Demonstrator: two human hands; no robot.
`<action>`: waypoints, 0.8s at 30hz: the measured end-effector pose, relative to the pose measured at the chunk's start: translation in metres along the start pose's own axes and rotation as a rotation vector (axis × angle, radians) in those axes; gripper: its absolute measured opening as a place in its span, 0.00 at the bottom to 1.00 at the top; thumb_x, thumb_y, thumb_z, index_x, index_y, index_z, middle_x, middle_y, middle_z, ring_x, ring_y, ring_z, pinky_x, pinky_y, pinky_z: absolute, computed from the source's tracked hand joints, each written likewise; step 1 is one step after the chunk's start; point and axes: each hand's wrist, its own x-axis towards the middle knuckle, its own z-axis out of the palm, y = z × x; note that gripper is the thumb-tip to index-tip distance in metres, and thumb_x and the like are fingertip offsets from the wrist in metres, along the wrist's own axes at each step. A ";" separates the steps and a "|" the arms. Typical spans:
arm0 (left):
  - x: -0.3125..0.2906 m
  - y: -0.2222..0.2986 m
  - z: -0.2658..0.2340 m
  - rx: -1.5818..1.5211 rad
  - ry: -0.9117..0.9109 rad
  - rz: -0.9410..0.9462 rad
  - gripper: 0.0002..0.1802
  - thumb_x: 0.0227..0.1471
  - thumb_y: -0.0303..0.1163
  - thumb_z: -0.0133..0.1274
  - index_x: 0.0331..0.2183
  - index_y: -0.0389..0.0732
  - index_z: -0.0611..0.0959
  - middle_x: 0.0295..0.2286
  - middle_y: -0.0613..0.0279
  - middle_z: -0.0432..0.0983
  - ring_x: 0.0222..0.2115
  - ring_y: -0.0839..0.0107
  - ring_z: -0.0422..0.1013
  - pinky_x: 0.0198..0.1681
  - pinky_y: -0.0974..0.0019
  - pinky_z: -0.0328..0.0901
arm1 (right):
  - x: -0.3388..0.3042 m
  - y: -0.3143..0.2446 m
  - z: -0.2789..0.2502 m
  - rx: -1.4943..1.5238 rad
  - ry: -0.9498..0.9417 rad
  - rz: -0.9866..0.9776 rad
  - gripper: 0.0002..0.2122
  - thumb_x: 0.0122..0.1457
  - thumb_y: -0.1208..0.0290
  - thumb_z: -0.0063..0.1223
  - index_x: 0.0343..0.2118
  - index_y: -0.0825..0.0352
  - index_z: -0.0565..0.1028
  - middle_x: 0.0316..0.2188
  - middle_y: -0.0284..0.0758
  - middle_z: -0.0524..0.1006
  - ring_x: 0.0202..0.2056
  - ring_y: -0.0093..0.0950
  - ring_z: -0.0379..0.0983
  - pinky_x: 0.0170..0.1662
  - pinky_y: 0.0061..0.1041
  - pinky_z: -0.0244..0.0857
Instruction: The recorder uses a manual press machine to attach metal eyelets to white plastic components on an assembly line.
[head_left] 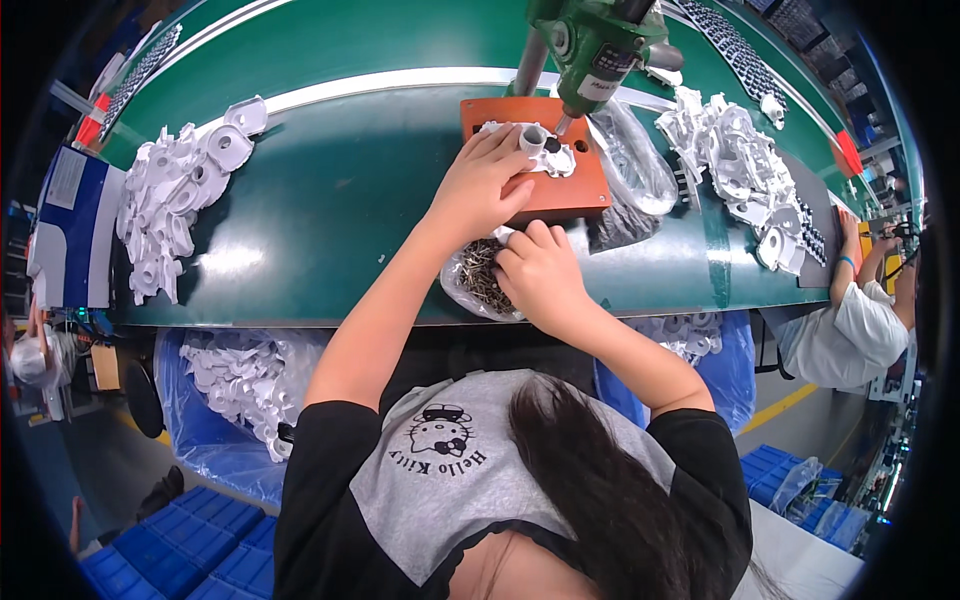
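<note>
Currently left hand [487, 185] laid over white part [557, 163] on orange block [572, 190], back from near edge of worktop [330, 220]; can't tell if gripped. Right hand [548, 277] curled at screw bag [478, 278], near edge; grip hidden.

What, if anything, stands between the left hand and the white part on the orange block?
Nothing visible: the left hand lies on the white part, which sits on the orange block. The metal tip of the green machine is to the right of that hand, not between hand and part.
</note>
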 end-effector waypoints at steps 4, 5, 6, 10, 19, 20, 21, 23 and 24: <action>0.001 0.000 -0.001 -0.021 0.000 0.003 0.15 0.47 0.36 0.52 0.37 0.39 0.80 0.50 0.47 0.66 0.54 0.52 0.59 0.59 0.53 0.50 | -0.001 0.001 -0.001 0.011 0.016 -0.028 0.04 0.38 0.71 0.55 0.20 0.63 0.74 0.25 0.30 0.70 0.33 0.30 0.63 0.36 0.30 0.56; 0.001 0.000 0.000 -0.016 0.006 0.006 0.15 0.47 0.36 0.52 0.37 0.39 0.80 0.50 0.47 0.66 0.54 0.52 0.59 0.59 0.53 0.50 | -0.001 0.001 -0.001 0.013 -0.007 0.004 0.05 0.38 0.71 0.55 0.21 0.62 0.74 0.25 0.30 0.70 0.33 0.30 0.63 0.36 0.30 0.56; 0.001 0.000 0.000 -0.011 0.012 0.009 0.14 0.47 0.36 0.52 0.36 0.39 0.80 0.50 0.47 0.66 0.54 0.52 0.59 0.59 0.53 0.50 | 0.000 0.001 -0.002 0.027 -0.016 0.008 0.05 0.38 0.71 0.56 0.21 0.62 0.74 0.25 0.30 0.70 0.33 0.30 0.63 0.36 0.30 0.55; 0.000 -0.001 0.000 -0.015 0.018 0.016 0.14 0.47 0.36 0.52 0.37 0.39 0.80 0.50 0.47 0.66 0.55 0.52 0.58 0.60 0.53 0.50 | 0.007 0.005 -0.006 0.112 -0.023 0.018 0.05 0.40 0.74 0.55 0.23 0.63 0.74 0.23 0.32 0.71 0.31 0.31 0.65 0.35 0.32 0.58; 0.000 0.000 -0.001 -0.003 -0.019 -0.017 0.14 0.48 0.35 0.53 0.38 0.41 0.78 0.52 0.50 0.65 0.56 0.52 0.56 0.60 0.53 0.48 | 0.036 0.075 -0.051 0.711 0.083 0.574 0.04 0.51 0.78 0.54 0.29 0.72 0.74 0.24 0.32 0.77 0.27 0.17 0.72 0.32 0.18 0.66; 0.000 0.000 -0.001 -0.013 -0.025 -0.018 0.14 0.48 0.34 0.52 0.38 0.41 0.78 0.52 0.50 0.65 0.56 0.52 0.56 0.60 0.53 0.48 | 0.042 0.084 -0.049 0.662 0.184 0.566 0.05 0.51 0.78 0.54 0.29 0.72 0.74 0.24 0.32 0.77 0.27 0.16 0.71 0.32 0.17 0.65; 0.000 0.001 -0.001 -0.022 -0.029 -0.022 0.13 0.48 0.34 0.52 0.37 0.41 0.78 0.52 0.50 0.65 0.56 0.52 0.56 0.60 0.53 0.48 | 0.049 0.091 -0.044 0.612 0.199 0.577 0.05 0.51 0.78 0.54 0.30 0.72 0.74 0.24 0.32 0.77 0.27 0.16 0.71 0.32 0.17 0.65; 0.001 0.001 -0.001 -0.029 -0.031 -0.028 0.13 0.47 0.34 0.52 0.37 0.41 0.78 0.52 0.51 0.65 0.56 0.53 0.56 0.60 0.53 0.48 | 0.057 0.102 -0.032 0.529 0.217 0.598 0.05 0.51 0.77 0.54 0.31 0.72 0.74 0.24 0.32 0.77 0.26 0.16 0.71 0.32 0.18 0.65; 0.001 0.001 -0.002 -0.028 -0.029 -0.031 0.13 0.47 0.34 0.52 0.37 0.41 0.78 0.52 0.51 0.65 0.56 0.53 0.56 0.60 0.53 0.48 | 0.059 0.106 -0.026 0.530 0.239 0.557 0.06 0.51 0.77 0.55 0.31 0.73 0.74 0.24 0.32 0.77 0.26 0.16 0.71 0.32 0.18 0.65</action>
